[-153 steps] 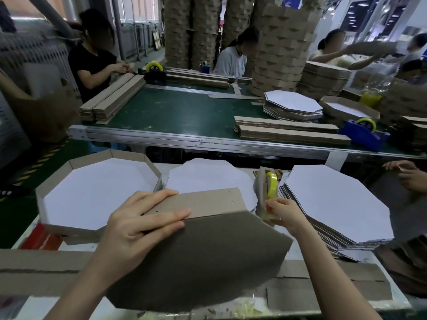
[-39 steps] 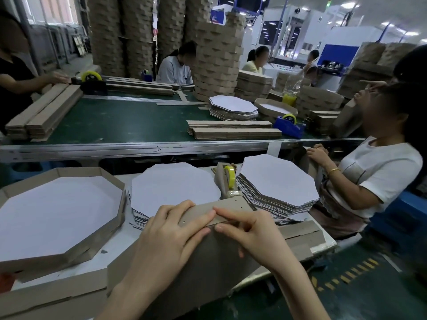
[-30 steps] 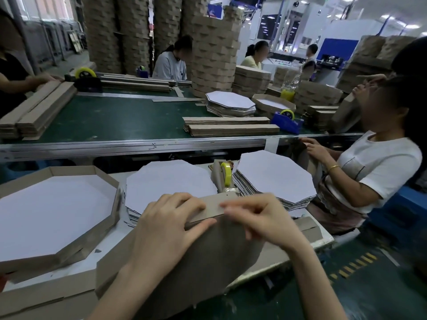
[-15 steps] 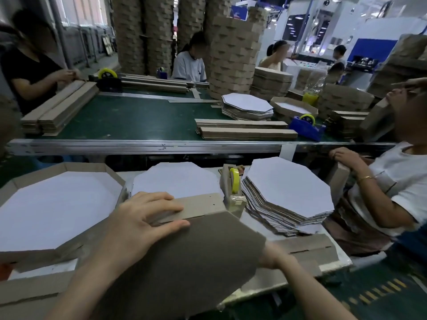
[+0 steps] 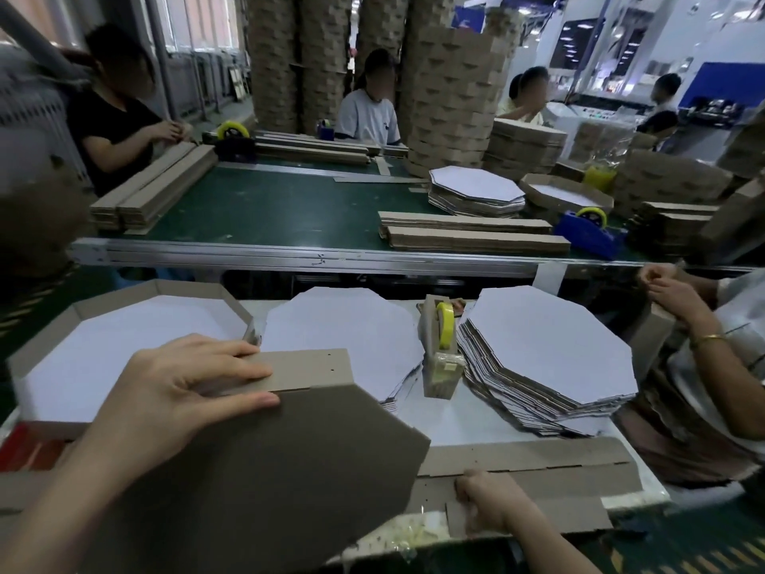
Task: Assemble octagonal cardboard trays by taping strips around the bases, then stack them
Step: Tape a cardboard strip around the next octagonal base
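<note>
Head view: a person's left hand (image 5: 182,391) rests on a part-built octagonal tray (image 5: 265,470) tipped up on edge, brown underside toward the camera. Its fingers (image 5: 232,362) lie spread along the tray's cardboard strip (image 5: 306,368), the thumb pressed on the brown base just below the strip's edge, so the strip is pinched against the base. The right hand (image 5: 492,501) sits low, just right of the tray, its fingers curled down onto flat cardboard strips (image 5: 538,470) lying along the near edge of the white tabletop (image 5: 463,424); whether it grips one cannot be told.

Behind the tray, a finished tray (image 5: 124,337) with a white inside sits at left. A stack of white octagonal bases (image 5: 343,329) lies in the middle, and a taller, fanned stack (image 5: 550,354) at right. Between the two stacks stands a tape dispenser (image 5: 441,350) with a yellow roll.

Beyond is a green conveyor (image 5: 269,209) carrying strip bundles and a blue dispenser (image 5: 590,232). Other workers sit around it, and a neighbour's hands (image 5: 670,292) appear at far right.
</note>
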Demonstrator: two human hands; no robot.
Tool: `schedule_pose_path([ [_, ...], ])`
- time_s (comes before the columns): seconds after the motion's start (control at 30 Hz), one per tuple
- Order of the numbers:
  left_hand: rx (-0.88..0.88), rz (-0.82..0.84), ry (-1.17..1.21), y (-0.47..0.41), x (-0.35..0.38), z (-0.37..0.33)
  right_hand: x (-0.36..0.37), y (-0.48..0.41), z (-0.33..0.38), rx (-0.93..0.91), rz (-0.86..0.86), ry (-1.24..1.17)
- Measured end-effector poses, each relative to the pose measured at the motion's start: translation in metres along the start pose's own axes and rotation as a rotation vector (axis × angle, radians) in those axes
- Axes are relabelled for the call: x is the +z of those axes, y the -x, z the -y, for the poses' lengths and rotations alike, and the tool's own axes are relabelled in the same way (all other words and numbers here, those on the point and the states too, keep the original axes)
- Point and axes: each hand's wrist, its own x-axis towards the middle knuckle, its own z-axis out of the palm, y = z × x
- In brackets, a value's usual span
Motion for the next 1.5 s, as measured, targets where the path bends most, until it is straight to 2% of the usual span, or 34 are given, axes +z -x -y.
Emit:
schedule_pose_path([
  [0.23, 0.008, -0.028, 0.009, 0.011, -0.004, 0.007, 0.016, 0.003, -0.001, -0.004, -0.027, 0.043],
  [0.4, 0.014, -0.041, 0.004, 0.011, -0.003, 0.007, 0.029, 0.001, 0.006, 0.027, -0.115, 0.059],
  [0.57, 0.011, -0.045, -0.003, 0.010, 0.000, 0.004, 0.021, 0.002, 0.000, 0.054, -0.123, -0.167],
  [0.63, 0.008, -0.044, 0.008, 0.009, 0.000, 0.001, 0.009, 0.003, -0.006, 0.100, -0.228, -0.365],
  [0.77, 0.017, -0.038, 0.037, 0.010, 0.001, -0.002, -0.048, 0.002, -0.012, 0.122, -0.595, -0.811],
  [1.0, 0.088, -0.069, 0.071, 0.018, 0.001, -0.003, -0.194, 0.033, 0.036, -0.177, -0.970, -1.106],
  [1.1, 0.050, -0.118, 0.099, 0.026, -0.001, 0.001, -0.233, 0.060, 0.065, -0.319, -0.932, -1.179],
  [1.2, -0.068, -0.104, 0.125, 0.034, -0.010, 0.009, -0.252, 0.075, 0.093, -0.435, -0.836, -1.214],
  [1.23, -0.109, -0.065, 0.077, 0.035, -0.014, 0.012, -0.256, 0.077, 0.102, -0.457, -0.811, -1.198],
  [1.3, -0.158, 0.106, -0.190, 0.030, -0.020, 0.011, -0.261, 0.079, 0.117, -0.499, -0.770, -1.154],
  [1.37, -0.123, 0.179, -0.442, 0.020, -0.019, 0.001, -0.261, 0.077, 0.131, -0.532, -0.738, -1.114],
  [1.43, -0.042, 0.125, -0.532, 0.011, -0.007, -0.011, -0.257, 0.074, 0.145, -0.546, -0.698, -1.059],
  [1.5, -0.047, 0.175, -0.491, 0.004, 0.003, -0.024, -0.251, 0.072, 0.155, -0.556, -0.650, -0.999],
])
